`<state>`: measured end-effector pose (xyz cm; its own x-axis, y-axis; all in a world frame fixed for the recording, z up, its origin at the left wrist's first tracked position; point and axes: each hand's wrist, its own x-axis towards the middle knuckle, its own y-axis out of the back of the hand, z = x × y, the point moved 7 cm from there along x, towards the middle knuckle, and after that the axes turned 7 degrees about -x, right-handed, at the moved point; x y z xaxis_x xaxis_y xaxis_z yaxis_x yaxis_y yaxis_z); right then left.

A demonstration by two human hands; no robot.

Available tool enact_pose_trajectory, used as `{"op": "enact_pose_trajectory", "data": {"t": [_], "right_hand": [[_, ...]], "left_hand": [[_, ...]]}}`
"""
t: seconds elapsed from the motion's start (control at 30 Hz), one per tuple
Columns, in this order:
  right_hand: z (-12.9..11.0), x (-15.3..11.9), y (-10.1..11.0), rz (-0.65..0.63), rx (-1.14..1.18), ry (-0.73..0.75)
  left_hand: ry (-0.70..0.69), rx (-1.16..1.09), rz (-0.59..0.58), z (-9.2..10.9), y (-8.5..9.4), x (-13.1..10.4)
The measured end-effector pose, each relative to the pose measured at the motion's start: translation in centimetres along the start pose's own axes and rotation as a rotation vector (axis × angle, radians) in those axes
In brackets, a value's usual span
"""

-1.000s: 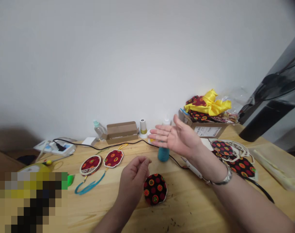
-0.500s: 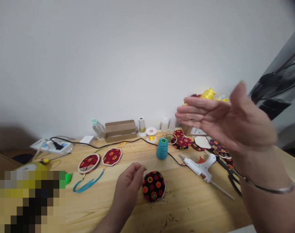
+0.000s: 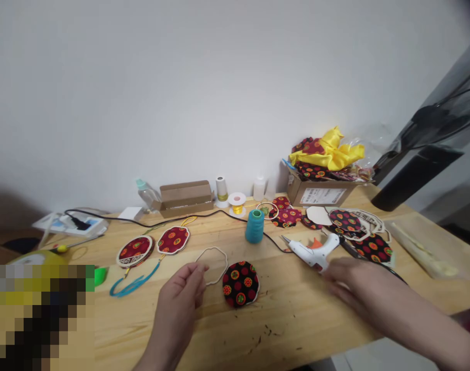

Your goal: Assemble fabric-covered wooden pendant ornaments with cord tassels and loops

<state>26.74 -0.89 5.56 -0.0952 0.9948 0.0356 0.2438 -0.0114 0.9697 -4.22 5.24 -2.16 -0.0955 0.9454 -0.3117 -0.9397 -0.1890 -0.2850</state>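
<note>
My left hand (image 3: 184, 288) pinches the edge of a thin scalloped wooden frame (image 3: 224, 255), holding it tilted above the table. Just right of it lies a round padded fabric piece (image 3: 241, 284), black with red and orange flower prints and a pale rim along one side. My right hand (image 3: 350, 281) is at the lower end of a white hot glue gun (image 3: 310, 256) with an orange trigger. Motion smears its fingers, and whether they grip the gun cannot be made out. The hand covers the glue stick. A teal thread cone (image 3: 255, 226) stands behind the fabric piece.
Two finished-looking red ornaments (image 3: 173, 240) with teal cords lie at left. Fabric pieces and wooden frames (image 3: 368, 226) are spread at right, before a cardboard box (image 3: 319, 191) heaped with cloth. A black cable (image 3: 150, 225) crosses the table. Dark scraps lie near the front.
My right hand has come down from its raised, open position to the glue gun. My left hand has shifted left with the wooden frame, away from the fabric piece.
</note>
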Motion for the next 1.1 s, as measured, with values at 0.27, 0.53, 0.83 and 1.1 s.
{"op": "enact_pose_trajectory", "data": {"t": [0.27, 0.53, 0.83, 1.1], "right_hand": [[0.6, 2.5, -3.3, 0.106, -0.547, -0.142], [1.0, 3.7, -4.1, 0.175, -0.624, -0.173], [1.5, 5.2, -4.1, 0.219, -0.627, -0.193], [-6.5, 2.4, -2.5, 0.230, 0.290, 0.186]], "left_hand": [[0.046, 0.019, -0.073, -1.3, -1.0, -1.4], [0.051, 0.050, -0.090, -1.9, -1.7, -2.0], [0.084, 0.042, -0.094, -2.3, -2.0, -2.0], [0.024, 0.286, -0.191, -1.0, -3.7, -3.0]]}}
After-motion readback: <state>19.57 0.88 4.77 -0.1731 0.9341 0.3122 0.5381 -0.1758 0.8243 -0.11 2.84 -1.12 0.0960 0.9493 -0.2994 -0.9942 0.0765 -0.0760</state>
